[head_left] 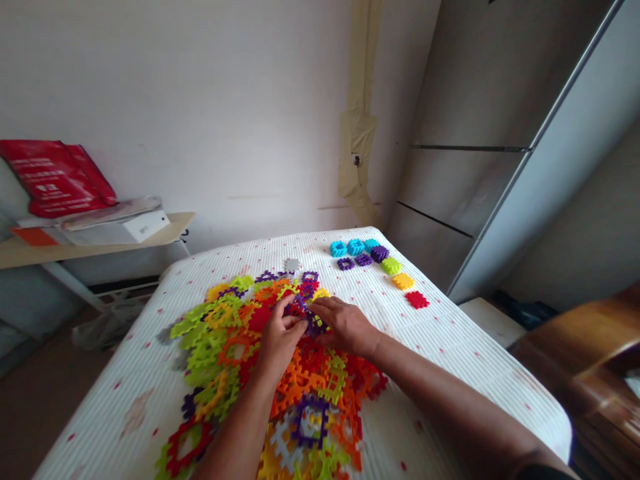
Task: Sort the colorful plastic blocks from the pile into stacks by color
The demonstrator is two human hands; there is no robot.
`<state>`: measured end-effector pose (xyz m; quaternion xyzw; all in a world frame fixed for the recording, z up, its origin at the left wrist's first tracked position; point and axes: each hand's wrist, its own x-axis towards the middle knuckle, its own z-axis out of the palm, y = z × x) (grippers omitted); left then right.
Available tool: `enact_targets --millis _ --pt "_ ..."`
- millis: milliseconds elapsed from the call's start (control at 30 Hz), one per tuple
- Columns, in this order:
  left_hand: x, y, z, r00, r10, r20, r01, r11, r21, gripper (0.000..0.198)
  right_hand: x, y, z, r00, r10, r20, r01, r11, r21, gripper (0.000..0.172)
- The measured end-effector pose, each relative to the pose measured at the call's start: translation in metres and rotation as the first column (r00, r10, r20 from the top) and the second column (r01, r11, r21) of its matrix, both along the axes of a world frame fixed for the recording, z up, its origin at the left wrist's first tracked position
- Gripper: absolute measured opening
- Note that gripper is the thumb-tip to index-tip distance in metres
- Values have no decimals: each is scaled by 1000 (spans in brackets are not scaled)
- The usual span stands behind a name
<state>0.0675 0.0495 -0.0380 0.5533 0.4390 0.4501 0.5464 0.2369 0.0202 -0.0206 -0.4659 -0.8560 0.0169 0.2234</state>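
A heap of notched plastic interlocking tiles in green, orange, red, yellow, purple and grey spreads over the table. My left hand (283, 331) is over the middle of the heap, its fingers bent and closed at the edge of a purple interlocking tile (317, 326). From the other side, my right hand (349, 325) has its fingers closed over the same tile, partly hiding it. More purple tiles lie just beyond my fingertips. Nearer to me, a purple square frame tile (311, 421) rests on grey and yellow ones.
Sorted stacks stand at the table's far right: blue tiles (355, 247), purple tiles (379, 253), green (391, 266), yellow (403, 281) and red (417, 299). A grey tile (292, 265) lies behind the heap. The table (480, 373) has a white ribbed cover.
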Motion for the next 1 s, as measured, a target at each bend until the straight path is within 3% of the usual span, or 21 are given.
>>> enact_targets --millis 167,333,467,533,667,800,1000 --pt "2 -1 -1 1000 2 9 -2 1000 -7 73 -2 4 6 990 56 129 -55 998 -11 49" --pt "5 -3 3 1000 9 15 -9 999 -32 76 14 18 6 991 91 101 -90 996 -13 50" --pt "3 0 1 999 35 -1 -35 999 5 75 67 54 13 973 -109 205 101 994 52 47" --pt "1 3 -3 999 30 -14 -30 999 36 74 101 76 19 928 -244 283 231 970 81 49" --pt "-1 5 -6 997 30 -67 -27 998 54 70 150 110 23 805 -395 442 422 906 41 44" --pt "-2 4 -2 996 37 -84 -34 999 41 70 161 127 15 730 -450 514 519 855 11 43" --pt "-3 5 -1 995 48 -82 -46 999 22 71 160 137 1 715 -464 523 539 842 10 42"
